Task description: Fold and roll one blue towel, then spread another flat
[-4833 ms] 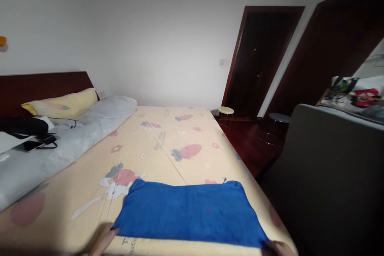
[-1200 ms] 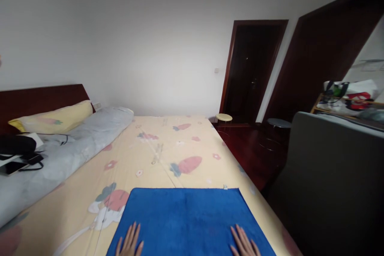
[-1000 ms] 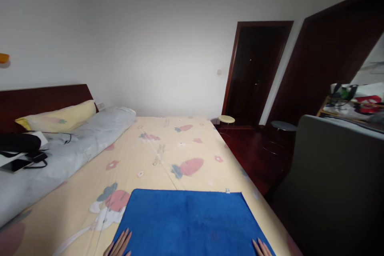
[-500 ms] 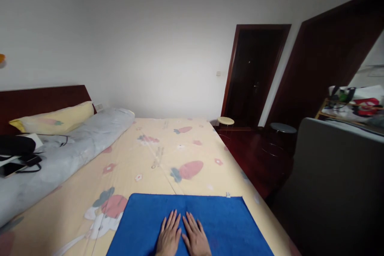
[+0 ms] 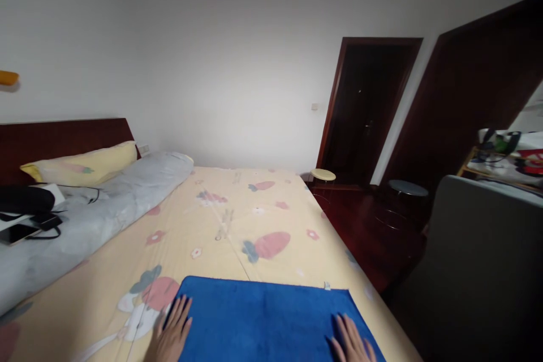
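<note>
A blue towel (image 5: 263, 317) lies flat on the yellow patterned bed sheet (image 5: 229, 226) at the near edge of the bed. My left hand (image 5: 172, 334) rests flat at the towel's left edge, fingers spread, partly on the sheet. Flat on the towel near its right edge lies my right hand (image 5: 350, 342), fingers apart. Neither hand holds anything. The towel's near edge is cut off by the frame.
A grey rolled quilt (image 5: 85, 220) and a yellow pillow (image 5: 80, 164) lie by the dark headboard. A phone with a cable (image 5: 21, 232) sits on the quilt. Right of the bed are a grey chair back (image 5: 479, 260), two small stools (image 5: 323, 175), and a dark doorway (image 5: 365, 107).
Half a second ago both hands lay side by side at the towel's middle; they have slid apart to its left and right edges.
</note>
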`<state>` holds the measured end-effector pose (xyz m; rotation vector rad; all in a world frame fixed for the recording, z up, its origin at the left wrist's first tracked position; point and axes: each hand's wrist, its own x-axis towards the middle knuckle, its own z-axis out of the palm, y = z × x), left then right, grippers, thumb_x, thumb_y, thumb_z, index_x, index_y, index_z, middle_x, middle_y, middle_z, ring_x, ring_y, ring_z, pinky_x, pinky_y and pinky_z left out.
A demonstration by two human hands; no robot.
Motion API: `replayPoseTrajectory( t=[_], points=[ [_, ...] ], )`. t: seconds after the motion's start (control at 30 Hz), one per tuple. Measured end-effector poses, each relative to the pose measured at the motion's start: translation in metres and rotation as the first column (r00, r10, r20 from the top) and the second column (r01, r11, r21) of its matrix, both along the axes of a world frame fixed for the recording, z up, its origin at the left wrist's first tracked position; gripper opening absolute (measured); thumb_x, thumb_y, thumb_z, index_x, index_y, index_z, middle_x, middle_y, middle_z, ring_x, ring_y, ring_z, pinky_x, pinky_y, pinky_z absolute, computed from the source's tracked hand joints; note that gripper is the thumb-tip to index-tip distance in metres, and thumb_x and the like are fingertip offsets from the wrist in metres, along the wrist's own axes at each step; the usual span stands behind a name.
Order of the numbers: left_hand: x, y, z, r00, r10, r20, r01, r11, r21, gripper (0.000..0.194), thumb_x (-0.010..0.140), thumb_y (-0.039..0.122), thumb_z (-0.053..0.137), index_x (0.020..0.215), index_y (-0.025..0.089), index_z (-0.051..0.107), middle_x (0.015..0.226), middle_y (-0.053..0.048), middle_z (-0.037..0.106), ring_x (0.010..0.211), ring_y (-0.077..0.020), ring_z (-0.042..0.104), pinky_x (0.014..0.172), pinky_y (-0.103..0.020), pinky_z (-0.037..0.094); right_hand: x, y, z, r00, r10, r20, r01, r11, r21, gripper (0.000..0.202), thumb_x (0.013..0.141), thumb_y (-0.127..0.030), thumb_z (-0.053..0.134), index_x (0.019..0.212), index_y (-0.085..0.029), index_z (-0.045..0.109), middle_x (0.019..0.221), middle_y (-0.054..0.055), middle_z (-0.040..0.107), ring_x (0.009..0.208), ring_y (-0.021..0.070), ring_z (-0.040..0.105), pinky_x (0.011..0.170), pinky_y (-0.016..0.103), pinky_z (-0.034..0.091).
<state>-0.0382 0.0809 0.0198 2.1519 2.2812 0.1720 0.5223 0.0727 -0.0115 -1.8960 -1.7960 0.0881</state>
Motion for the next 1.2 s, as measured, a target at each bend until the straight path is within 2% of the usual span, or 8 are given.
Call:
replayPoseTrajectory(
  t=[0.2,0.3,0.4,0.67,0.83,0.93,1.03,1.2],
  points=[
    [0.146,0.042,-0.005,0.949,-0.288,0.127,0.286,0.958,0.033,0.061,0.089,0.017,0.027,0.146,0.03,0.008,0.156,0.004,0.02,0.145,-0.0191,0.021,0.118,-0.045,0.026,-0.175,0.05,0.016,0.893,0.448,-0.034,-0.449,0.892,-0.057,0.053,0.093,-0.05,0.037,0.144,-0.038,0.025,0.151,0.0,0.034,0.138,0.0259,0.034,0.112,0.052,0.036],
    [0.191,0.061,-0.013,0.926,-0.333,0.175,0.348,0.936,-0.058,0.06,0.09,0.02,0.028,0.147,0.028,0.009,0.157,0.0,0.018,0.146,-0.0205,0.02,0.119,-0.046,0.025,-0.213,0.068,0.016,0.847,0.529,-0.058,-0.532,0.841,-0.094,0.05,0.094,-0.044,0.033,0.143,-0.037,0.025,0.15,0.0,0.033,0.138,0.0258,0.034,0.111,0.052,0.036],
    [0.18,0.073,-0.014,0.927,-0.322,0.191,0.344,0.935,-0.092,0.055,0.095,0.037,0.025,0.147,0.032,0.01,0.158,0.002,0.016,0.146,-0.021,0.019,0.119,-0.05,0.024,-0.19,0.081,0.015,0.873,0.486,-0.039,-0.483,0.853,-0.196,0.052,0.093,-0.053,0.031,0.142,-0.036,0.029,0.151,0.0,0.031,0.14,0.0252,0.031,0.114,0.053,0.031],
    [0.039,0.08,-0.006,0.992,0.125,-0.026,-0.127,0.986,-0.11,0.06,0.093,0.053,0.021,0.148,0.029,0.015,0.16,0.001,0.015,0.148,-0.0195,0.014,0.119,-0.05,0.014,0.0,0.083,-0.007,0.988,0.06,0.144,-0.021,0.965,-0.262,0.065,0.089,-0.062,0.026,0.146,-0.031,0.024,0.156,0.0,0.024,0.144,0.0229,0.02,0.117,0.054,0.02],
    [-0.003,0.079,0.006,0.978,0.205,-0.031,-0.206,0.948,-0.241,0.065,0.092,0.056,0.017,0.149,0.027,0.008,0.161,0.002,0.008,0.148,-0.0162,0.012,0.119,-0.048,0.012,0.067,0.082,-0.03,0.989,0.0,0.149,0.045,0.953,-0.301,0.065,0.088,-0.058,0.024,0.146,-0.028,0.03,0.154,0.002,0.029,0.143,0.0236,0.023,0.117,0.054,0.021],
    [0.003,0.081,0.025,0.98,0.196,-0.046,-0.201,0.94,-0.275,0.065,0.092,0.054,0.018,0.149,0.023,0.012,0.16,-0.001,0.009,0.148,-0.0178,0.011,0.119,-0.05,0.01,0.058,0.082,-0.023,0.983,-0.046,0.176,0.095,0.954,-0.285,0.069,0.087,-0.06,0.027,0.146,-0.023,0.03,0.155,0.005,0.027,0.143,0.0251,0.021,0.117,0.056,0.019],
    [0.043,0.079,0.035,0.994,0.098,-0.044,-0.105,0.976,-0.189,0.065,0.092,0.051,0.019,0.149,0.019,0.014,0.159,-0.001,0.01,0.148,-0.0201,0.009,0.12,-0.051,0.007,0.003,0.078,-0.007,0.984,0.003,0.181,0.034,0.98,-0.197,0.075,0.087,-0.064,0.03,0.147,-0.02,0.025,0.155,0.006,0.025,0.144,0.0269,0.02,0.118,0.057,0.017],
    [0.166,0.067,0.0,0.957,-0.243,0.157,0.257,0.963,-0.076,0.054,0.095,0.035,0.017,0.147,0.027,0.004,0.158,0.005,0.01,0.147,-0.0182,0.011,0.121,-0.047,0.015,-0.145,0.072,-0.002,0.932,0.354,0.08,-0.343,0.931,-0.126,0.056,0.093,-0.056,0.029,0.144,-0.033,0.027,0.151,0.0,0.03,0.14,0.0246,0.031,0.113,0.051,0.033]
  ],
)
